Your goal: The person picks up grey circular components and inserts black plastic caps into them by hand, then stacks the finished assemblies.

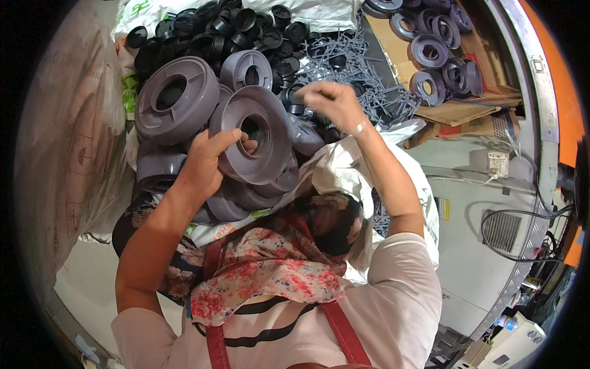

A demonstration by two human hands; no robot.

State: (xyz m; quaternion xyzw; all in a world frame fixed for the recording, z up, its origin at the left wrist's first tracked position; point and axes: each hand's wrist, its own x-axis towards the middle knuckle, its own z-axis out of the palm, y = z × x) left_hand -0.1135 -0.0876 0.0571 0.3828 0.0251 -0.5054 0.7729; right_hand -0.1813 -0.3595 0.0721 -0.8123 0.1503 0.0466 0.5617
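Note:
My left hand (209, 152) grips a grey plastic flanged ring (272, 157), its thumb on the near face and fingertips showing through the centre hole. The ring is tilted, with its wide cupped side towards me. To its right, my blurred right hand (334, 104) has its fingers bent in close to a black threaded plastic cap (292, 99). Whether the fingers hold that cap, I cannot tell. More grey rings lie around and under the held one, among them a large one (203, 101) at the left and a smaller one (246, 64) behind.
A heap of black plastic caps (221, 27) lies at the back. Thin grey plastic sprues (350, 55) are scattered right of it. Several grey rings (428, 50) sit on cardboard (447, 113) at the far right. White sacking (401, 161) hangs beside a pale machine cabinet (465, 203) with cables.

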